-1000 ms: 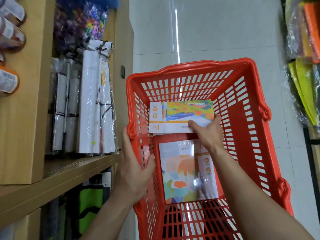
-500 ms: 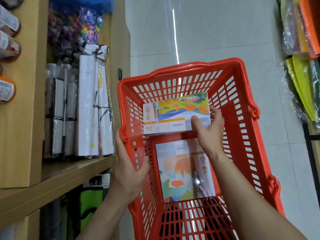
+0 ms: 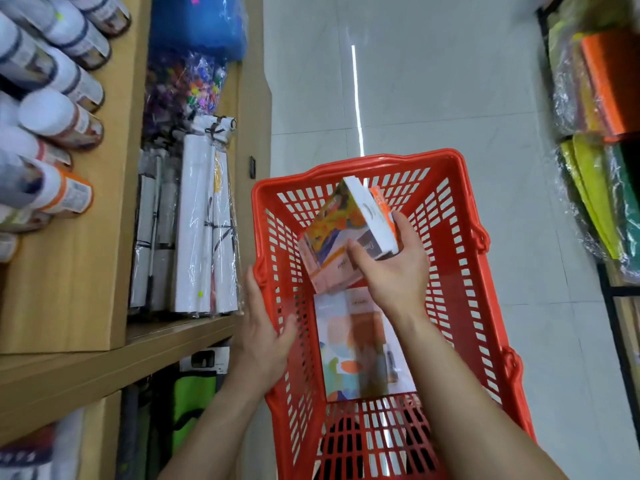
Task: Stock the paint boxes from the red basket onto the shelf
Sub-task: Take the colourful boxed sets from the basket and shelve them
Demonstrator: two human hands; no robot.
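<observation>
A red plastic basket [image 3: 460, 258] sits in front of me over the floor. My left hand [image 3: 263, 337] grips its left rim. My right hand [image 3: 394, 268] holds a colourful paint box [image 3: 343, 233], lifted above the basket and tilted on its edge with a white side facing up. A second paint box [image 3: 360, 344] with a colourful cover lies flat on the basket's bottom, partly behind my right wrist. The wooden shelf [image 3: 114, 358] runs along the left.
White wrapped rolls [image 3: 204, 223] stand on the shelf beside the basket. Paint bottles [image 3: 59, 119] lie stacked at the far left. A bag of colourful small items [image 3: 183, 84] sits further back. Wrapped coloured sheets [image 3: 595, 133] fill a rack on the right. Grey tiled floor [image 3: 415, 81] lies ahead.
My right hand has raised the paint box out of the basket and turned it from flat to tilted on edge. The left hand keeps its hold on the rim.
</observation>
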